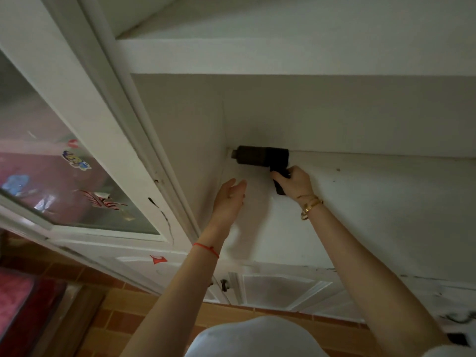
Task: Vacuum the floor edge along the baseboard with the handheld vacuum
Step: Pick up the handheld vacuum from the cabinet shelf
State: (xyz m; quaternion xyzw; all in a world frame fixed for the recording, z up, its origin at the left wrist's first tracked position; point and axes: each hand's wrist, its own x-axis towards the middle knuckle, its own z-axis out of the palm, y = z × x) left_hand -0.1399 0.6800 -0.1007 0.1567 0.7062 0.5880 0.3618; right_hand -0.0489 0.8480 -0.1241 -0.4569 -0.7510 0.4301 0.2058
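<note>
A black handheld vacuum [260, 156] lies along the back edge of a white counter-like surface [360, 202], where it meets the wall. Its nozzle points left into the corner beside the door frame. My right hand [293, 181] grips the vacuum's handle from below; gold bracelets sit on that wrist. My left hand [229, 195] hovers open, fingers straight, just left of and below the vacuum, not touching it. A red string circles the left wrist.
A white door [108, 140] with a glass pane and stickers stands at the left. White cabinet doors [273, 287] with a metal handle lie below the surface. Orange-brown floor tiles [134, 313] and a red mat [18, 300] are at lower left.
</note>
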